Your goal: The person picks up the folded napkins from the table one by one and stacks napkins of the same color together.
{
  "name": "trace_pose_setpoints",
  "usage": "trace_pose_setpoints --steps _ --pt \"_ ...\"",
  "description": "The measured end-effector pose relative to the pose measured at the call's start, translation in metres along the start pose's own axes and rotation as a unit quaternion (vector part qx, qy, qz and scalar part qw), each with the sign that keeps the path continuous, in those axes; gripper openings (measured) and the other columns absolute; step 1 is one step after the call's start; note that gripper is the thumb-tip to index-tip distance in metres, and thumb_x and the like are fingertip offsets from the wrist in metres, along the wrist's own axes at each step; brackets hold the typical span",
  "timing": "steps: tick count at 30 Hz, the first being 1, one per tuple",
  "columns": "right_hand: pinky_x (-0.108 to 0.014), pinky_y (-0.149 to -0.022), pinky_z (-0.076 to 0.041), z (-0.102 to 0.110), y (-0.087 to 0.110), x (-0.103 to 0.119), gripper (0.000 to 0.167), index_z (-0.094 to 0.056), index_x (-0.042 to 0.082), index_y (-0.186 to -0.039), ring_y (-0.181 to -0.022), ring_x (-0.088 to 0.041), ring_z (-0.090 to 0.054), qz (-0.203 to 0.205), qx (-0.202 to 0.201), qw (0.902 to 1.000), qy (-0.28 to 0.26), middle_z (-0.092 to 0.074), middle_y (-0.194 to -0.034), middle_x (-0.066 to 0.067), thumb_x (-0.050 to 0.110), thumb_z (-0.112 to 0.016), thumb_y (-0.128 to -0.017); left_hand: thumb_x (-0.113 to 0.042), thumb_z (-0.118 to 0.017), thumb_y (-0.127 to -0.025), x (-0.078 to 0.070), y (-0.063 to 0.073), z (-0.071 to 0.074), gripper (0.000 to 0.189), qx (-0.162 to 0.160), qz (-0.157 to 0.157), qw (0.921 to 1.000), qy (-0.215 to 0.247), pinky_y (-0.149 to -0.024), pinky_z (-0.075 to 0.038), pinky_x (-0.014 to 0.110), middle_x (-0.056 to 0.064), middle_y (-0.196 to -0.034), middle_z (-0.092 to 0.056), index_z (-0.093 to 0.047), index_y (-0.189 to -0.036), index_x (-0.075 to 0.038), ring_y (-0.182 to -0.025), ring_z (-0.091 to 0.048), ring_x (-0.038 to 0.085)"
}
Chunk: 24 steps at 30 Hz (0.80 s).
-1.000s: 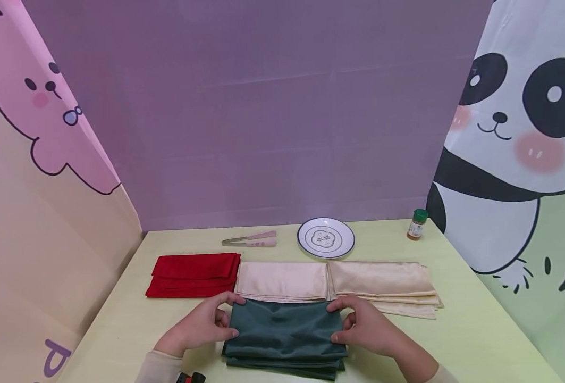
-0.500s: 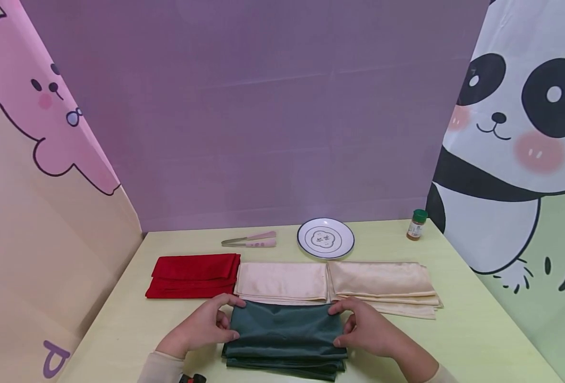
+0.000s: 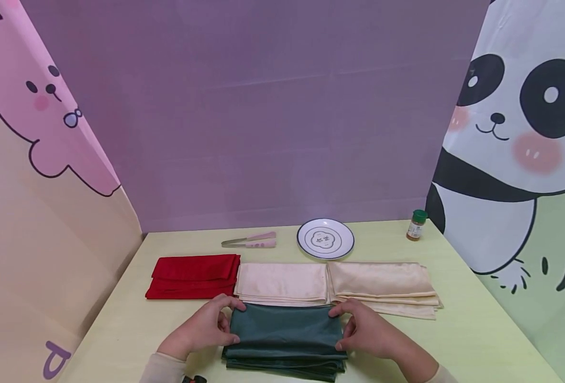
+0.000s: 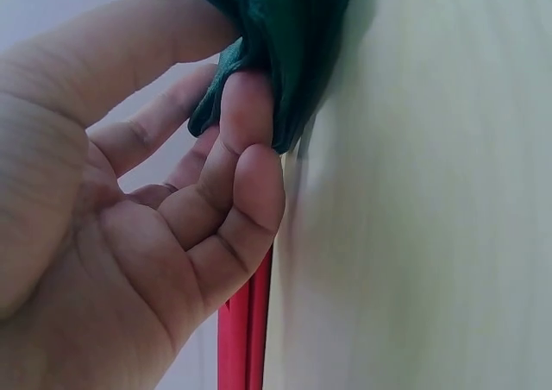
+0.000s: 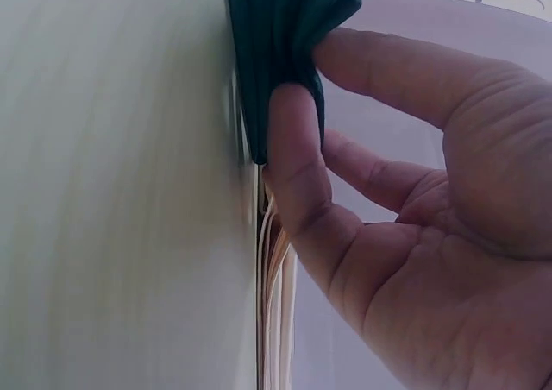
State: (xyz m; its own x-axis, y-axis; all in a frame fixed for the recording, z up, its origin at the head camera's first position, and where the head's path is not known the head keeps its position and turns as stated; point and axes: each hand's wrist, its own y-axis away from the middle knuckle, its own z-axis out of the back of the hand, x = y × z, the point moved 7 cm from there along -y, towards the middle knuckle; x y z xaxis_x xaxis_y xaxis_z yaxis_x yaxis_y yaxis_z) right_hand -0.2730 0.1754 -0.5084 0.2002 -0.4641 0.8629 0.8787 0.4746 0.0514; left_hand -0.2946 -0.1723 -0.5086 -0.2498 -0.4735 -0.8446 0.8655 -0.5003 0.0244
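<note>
A folded dark green satin cloth [image 3: 286,331] lies in layers at the front middle of the table. My left hand [image 3: 204,327] grips its left edge, index finger at the far corner and thumb nearer to me. On the other side my right hand [image 3: 370,330] holds the right edge in the same way. The left wrist view shows curled fingers [image 4: 248,114] tucked at the green folds, with the thumb above. In the right wrist view a finger [image 5: 295,131] lies against the layers and the thumb presses the upper fold.
Behind the green cloth lie a folded red cloth [image 3: 193,276], a cream cloth [image 3: 282,281] and a beige cloth [image 3: 382,279]. Farther back are pink-handled tongs [image 3: 250,240], a blue-rimmed white plate [image 3: 306,247] and a green-capped jar [image 3: 416,226]. A purple backdrop [image 3: 263,117] rises behind the table.
The green cloth's top layer looks smoother and its far edge sits slightly nearer to me. Both hands stay at its sides, almost unmoved.
</note>
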Motion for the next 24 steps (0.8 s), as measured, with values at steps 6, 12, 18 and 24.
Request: trace_pose_setpoints --steps 6,12,18,24 --pt "-0.029 -0.064 -0.056 -0.0008 0.0035 0.0018 0.057 -0.065 0.000 -0.126 -0.072 -0.019 -0.068 0.008 0.002 0.9999 0.008 -0.054 -0.120 -0.015 0.003 -0.092 -0.076 -0.012 -0.094 -0.078 0.0033 -0.0003 -0.0002 0.061 -0.003 0.010 0.9998 -0.019 -0.067 -0.057 0.029 0.010 -0.121 -0.055 -0.063 -0.129 -0.017 -0.069 -0.065 0.016" --pt "-0.029 -0.062 -0.055 -0.0012 0.0043 0.0018 0.057 -0.065 0.000 -0.126 -0.073 -0.019 -0.068 0.007 0.005 0.9999 0.010 -0.054 -0.120 -0.014 0.002 -0.092 -0.076 -0.014 -0.095 -0.077 0.0059 0.0005 -0.0006 0.060 0.004 0.020 0.9997 -0.017 -0.067 -0.058 0.031 0.010 -0.122 -0.056 -0.063 -0.128 -0.017 -0.071 -0.066 0.017" --pt "-0.030 -0.061 -0.056 -0.0010 0.0031 -0.0003 0.058 -0.065 0.000 -0.127 -0.073 -0.017 -0.068 0.012 0.005 0.9999 0.009 -0.053 -0.121 -0.015 0.002 -0.092 -0.075 -0.015 -0.095 -0.077 0.0074 0.0003 -0.0010 0.060 0.008 0.019 0.9997 -0.013 -0.067 -0.058 0.031 0.010 -0.122 -0.056 -0.064 -0.128 -0.017 -0.070 -0.066 0.017" --pt "-0.029 -0.063 -0.056 -0.0015 0.0036 0.0006 0.058 -0.065 0.000 -0.127 -0.073 -0.017 -0.068 0.013 0.006 0.9998 0.013 -0.053 -0.119 -0.014 0.003 -0.092 -0.076 -0.016 -0.096 -0.076 0.0088 -0.0006 -0.0014 0.060 0.006 0.020 0.9996 -0.019 -0.067 -0.058 0.030 0.008 -0.120 -0.054 -0.064 -0.127 -0.018 -0.071 -0.065 0.018"
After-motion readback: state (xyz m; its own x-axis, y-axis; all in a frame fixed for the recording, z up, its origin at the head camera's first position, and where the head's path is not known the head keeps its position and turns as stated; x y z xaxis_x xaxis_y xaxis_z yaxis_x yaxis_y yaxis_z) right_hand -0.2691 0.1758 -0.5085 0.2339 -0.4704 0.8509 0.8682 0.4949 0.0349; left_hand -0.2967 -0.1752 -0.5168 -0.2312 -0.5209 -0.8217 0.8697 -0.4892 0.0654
